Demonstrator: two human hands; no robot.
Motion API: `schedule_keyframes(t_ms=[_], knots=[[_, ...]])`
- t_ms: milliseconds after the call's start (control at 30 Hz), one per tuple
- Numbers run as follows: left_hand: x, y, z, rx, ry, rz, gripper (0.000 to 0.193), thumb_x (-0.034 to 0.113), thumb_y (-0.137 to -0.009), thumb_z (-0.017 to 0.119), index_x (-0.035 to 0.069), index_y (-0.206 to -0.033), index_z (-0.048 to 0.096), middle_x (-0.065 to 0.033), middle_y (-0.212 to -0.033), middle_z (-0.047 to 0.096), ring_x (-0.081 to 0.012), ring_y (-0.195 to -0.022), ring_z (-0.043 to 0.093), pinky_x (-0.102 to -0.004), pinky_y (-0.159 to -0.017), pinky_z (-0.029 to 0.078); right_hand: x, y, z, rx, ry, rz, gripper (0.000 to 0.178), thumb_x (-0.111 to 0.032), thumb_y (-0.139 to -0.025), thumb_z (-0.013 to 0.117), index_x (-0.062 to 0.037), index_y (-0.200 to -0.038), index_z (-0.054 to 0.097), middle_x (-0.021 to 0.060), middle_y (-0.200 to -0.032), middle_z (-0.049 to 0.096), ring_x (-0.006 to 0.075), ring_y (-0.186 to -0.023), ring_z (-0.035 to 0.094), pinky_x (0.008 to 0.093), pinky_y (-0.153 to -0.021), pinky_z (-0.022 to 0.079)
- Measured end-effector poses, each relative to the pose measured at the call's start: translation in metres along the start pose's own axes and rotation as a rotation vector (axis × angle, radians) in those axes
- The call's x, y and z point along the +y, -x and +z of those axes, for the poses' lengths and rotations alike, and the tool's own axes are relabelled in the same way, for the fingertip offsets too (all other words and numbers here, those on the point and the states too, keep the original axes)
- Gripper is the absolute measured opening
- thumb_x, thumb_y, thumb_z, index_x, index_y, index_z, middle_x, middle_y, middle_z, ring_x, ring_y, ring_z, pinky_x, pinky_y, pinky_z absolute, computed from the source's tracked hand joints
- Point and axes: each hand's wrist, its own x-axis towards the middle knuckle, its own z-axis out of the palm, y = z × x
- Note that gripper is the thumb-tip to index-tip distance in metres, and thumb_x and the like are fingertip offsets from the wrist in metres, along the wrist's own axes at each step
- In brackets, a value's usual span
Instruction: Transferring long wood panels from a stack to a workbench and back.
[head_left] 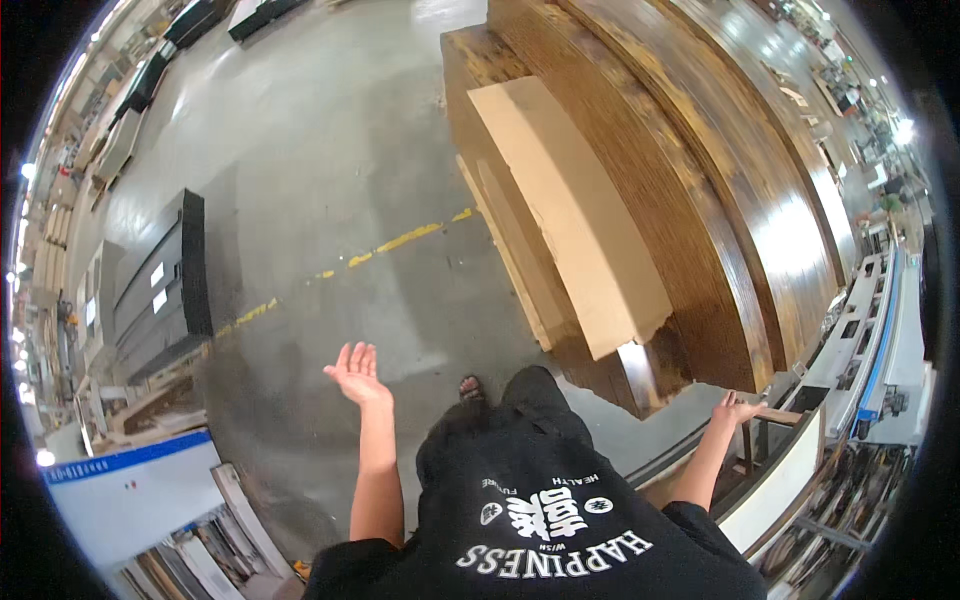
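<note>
Cardboard (570,210) on boards (650,130); black panels (178,245)

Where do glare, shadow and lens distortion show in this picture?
In the head view, white glare on the brown boards; same head view, soft shadows darkening patches of the grey floor; also in the head view, the boards' long edges bowed by the fisheye lens, and black corners around the round image.

A worn yellow line (408,237) crosses the glossy grey floor (290,170).
</note>
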Motion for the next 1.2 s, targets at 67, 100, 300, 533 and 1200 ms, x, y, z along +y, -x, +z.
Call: schedule_keyframes(t_ms=[67,100,300,533,1200], knots=[[0.016,-0.046,0.016,0.022,0.053,0.044,0.083,0.066,-0.109,0.023,-0.003,-0.147,0.047,-0.0228,-0.135,0.059,-0.0354,-0.124,0.062,-0.0466,-0.115,0.048,0.032,0.012,-0.006,0.077,0.165,-0.075,0.086,-0.065,-0.100,0.058,-0.0021,-0.156,0.042,0.0185,-0.150,0.051,0.0320,-0.128,0.054,0.0409,-0.109,0.045],[0.018,-0.067,0.031,-0.002,0.044,0.060,0.083,0.066,-0.109,0.023,-0.003,-0.147,0.047,-0.0228,-0.135,0.059,-0.0354,-0.124,0.062,-0.0466,-0.115,0.048,0.061,0.026,-0.008,0.073,0.309,-0.199,0.068,-0.055,-0.102,0.061,-0.0013,-0.144,0.053,0.0173,-0.140,0.058,0.0298,-0.112,0.059,0.0417,-0.101,0.048],[0.015,-0.152,0.163,0.099,0.112,0.178,0.059,0.058,-0.111,0.034,0.007,-0.096,0.057,-0.0112,-0.092,0.067,-0.0256,-0.093,0.066,-0.0408,-0.096,0.057,0.229,0.146,0.057,-0.356,0.514,-0.302,0.023,-0.024,-0.107,0.062,-0.0036,-0.117,0.062,0.0044,-0.109,0.062,0.0180,-0.096,0.059,0.0329,-0.085,0.050],[0.054,-0.229,0.341,0.015,0.085,0.222,0.060,0.059,-0.111,0.032,0.007,-0.097,0.057,-0.0100,-0.091,0.065,-0.0256,-0.091,0.066,-0.0404,-0.095,0.055,0.343,0.258,0.294,-0.748,0.585,-0.309,0.019,-0.016,-0.106,0.062,-0.0012,-0.118,0.064,0.0045,-0.108,0.064,0.0139,-0.099,0.059,0.0297,-0.089,0.049],[-0.084,-0.520,0.867,-0.258,0.050,0.103,0.055,0.046,-0.113,0.036,-0.003,-0.115,0.060,-0.0219,-0.123,0.067,-0.0323,-0.119,0.064,-0.0440,-0.111,0.050,0.411,0.370,0.500,-0.526,0.632,0.007,0.009,-0.017,-0.106,0.061,-0.0092,-0.101,0.062,0.0009,-0.091,0.064,0.0126,-0.079,0.059,0.0309,-0.075,0.048]])
